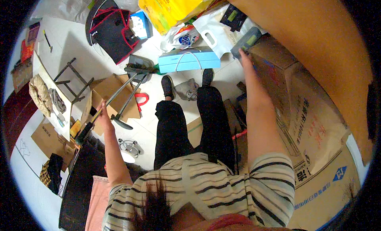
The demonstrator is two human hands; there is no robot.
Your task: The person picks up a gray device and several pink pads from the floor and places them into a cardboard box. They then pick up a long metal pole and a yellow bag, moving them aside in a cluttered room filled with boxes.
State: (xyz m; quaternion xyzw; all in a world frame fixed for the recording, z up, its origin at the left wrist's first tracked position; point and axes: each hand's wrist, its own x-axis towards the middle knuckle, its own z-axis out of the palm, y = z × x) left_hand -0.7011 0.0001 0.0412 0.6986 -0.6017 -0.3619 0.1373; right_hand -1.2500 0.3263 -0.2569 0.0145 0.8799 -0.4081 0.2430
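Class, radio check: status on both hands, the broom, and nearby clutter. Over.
Left hand gripping broom handle. Right hand at dark grey object. Broom head at grey dustpan. Light-blue box, crumpled grey bundle near the shoes.

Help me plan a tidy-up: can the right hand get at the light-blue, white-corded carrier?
Probably yes: nothing visible blocks the right hand from the carrier, though that hand touches a dark grey oblong object.

Below my left grip (104, 114) and right grip (245, 58) spread a white tiled floor (150, 115). It bore a cardboard box (119, 96) ahead of the left, a light-blue bag (190, 63) left of the right, and a crumpled grey bundle (187, 89) between.
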